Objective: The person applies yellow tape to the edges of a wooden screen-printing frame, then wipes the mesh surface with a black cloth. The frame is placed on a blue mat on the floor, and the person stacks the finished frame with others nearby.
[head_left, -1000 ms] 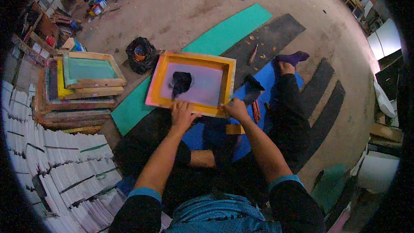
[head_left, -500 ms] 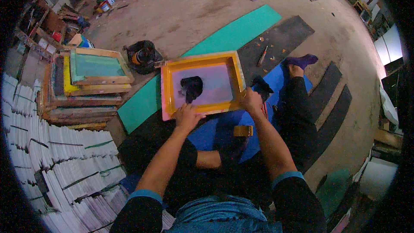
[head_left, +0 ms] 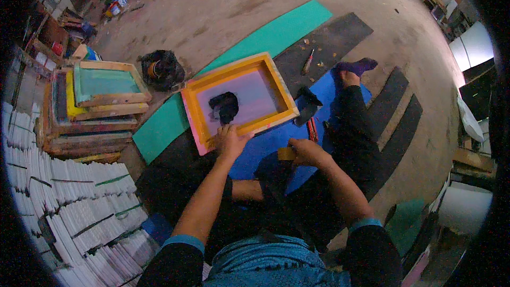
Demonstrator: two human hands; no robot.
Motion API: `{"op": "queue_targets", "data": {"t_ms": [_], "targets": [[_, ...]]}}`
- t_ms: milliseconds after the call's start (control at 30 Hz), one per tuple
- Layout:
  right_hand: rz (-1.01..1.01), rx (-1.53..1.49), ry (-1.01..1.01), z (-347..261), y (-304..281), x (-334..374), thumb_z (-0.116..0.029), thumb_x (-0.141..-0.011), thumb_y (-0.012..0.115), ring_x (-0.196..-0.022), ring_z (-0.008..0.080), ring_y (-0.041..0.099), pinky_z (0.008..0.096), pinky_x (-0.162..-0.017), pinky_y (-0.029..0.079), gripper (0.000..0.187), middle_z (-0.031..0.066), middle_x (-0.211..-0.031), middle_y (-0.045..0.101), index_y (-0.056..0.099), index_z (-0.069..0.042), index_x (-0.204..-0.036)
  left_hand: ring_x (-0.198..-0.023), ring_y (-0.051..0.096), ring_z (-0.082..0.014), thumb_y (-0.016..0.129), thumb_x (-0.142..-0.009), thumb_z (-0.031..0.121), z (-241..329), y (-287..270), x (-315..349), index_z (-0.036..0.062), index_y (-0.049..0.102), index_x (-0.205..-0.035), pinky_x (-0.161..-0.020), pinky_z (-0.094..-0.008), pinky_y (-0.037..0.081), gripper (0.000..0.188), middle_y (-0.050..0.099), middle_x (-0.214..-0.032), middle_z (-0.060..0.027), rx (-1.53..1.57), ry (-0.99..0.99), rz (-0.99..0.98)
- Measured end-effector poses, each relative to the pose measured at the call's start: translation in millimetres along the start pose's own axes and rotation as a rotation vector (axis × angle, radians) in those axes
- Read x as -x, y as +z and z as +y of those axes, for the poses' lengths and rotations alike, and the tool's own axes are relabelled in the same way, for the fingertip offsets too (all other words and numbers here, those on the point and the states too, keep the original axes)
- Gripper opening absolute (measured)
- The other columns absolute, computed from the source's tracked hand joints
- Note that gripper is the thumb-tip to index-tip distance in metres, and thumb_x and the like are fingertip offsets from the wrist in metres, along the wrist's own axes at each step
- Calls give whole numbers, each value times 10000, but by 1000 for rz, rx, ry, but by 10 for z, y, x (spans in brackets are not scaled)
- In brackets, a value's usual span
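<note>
The left hand (head_left: 231, 143) lies over the near wall of the yellow frame (head_left: 228, 73), which overlaps the green strip (head_left: 276, 29); farther right, the right hand (head_left: 312, 153) touches a brownish-yellow piece (head_left: 285, 153). Whether either hand pinches, I cannot tell.

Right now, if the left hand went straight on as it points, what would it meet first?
The left hand would probably first meet the black patch inside the yellow frame; depth is unclear.
</note>
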State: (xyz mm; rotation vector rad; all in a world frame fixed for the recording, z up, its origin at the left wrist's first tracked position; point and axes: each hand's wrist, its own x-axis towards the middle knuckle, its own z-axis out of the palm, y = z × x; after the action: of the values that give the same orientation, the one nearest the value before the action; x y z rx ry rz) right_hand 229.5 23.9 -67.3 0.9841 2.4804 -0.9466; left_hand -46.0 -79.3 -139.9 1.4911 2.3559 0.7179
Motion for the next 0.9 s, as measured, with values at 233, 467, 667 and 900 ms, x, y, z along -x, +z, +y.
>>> {"op": "queue_targets", "data": {"t_ms": [233,467,667,900], "targets": [[331,-304,-142,199,-126,62,-36,-697,816,-1023,231,655,371,-905,516,513,110,-1024,664,569,-41,-1147,-1012,623,-274,679,-932,323,146,137,24,23,679,-1049,-885,-384,486,322,672,-1045,-134,722,-63,30],[401,-875,-345,-118,65,-58,-58,-750,835,-1133,215,598,372,-1012,464,634,68,-1221,609,513,-28,-1295,-1081,629,-226,478,-1006,523,799,-349,111,122,549,-1368,-860,-422,553,545,612,-1250,-84,1646,-397,-605],[559,-559,-390,-474,-264,191,-156,-801,801,-1051,212,617,339,-888,495,631,74,-1260,593,522,-66,-1359,-1088,619,-199,503,-1009,486,691,-353,77,115,562,-1358,-827,-397,561,512,618,-1229,-70,1415,-336,-496],[572,-526,-395,-595,-362,160,-114,-887,701,-992,196,636,318,-813,510,387,106,-1132,622,613,-20,-1252,-935,624,-113,550,-1004,428,909,-626,113,103,633,-1270,-725,-282,540,428,651,-1073,-15,1105,-262,-363]]}}
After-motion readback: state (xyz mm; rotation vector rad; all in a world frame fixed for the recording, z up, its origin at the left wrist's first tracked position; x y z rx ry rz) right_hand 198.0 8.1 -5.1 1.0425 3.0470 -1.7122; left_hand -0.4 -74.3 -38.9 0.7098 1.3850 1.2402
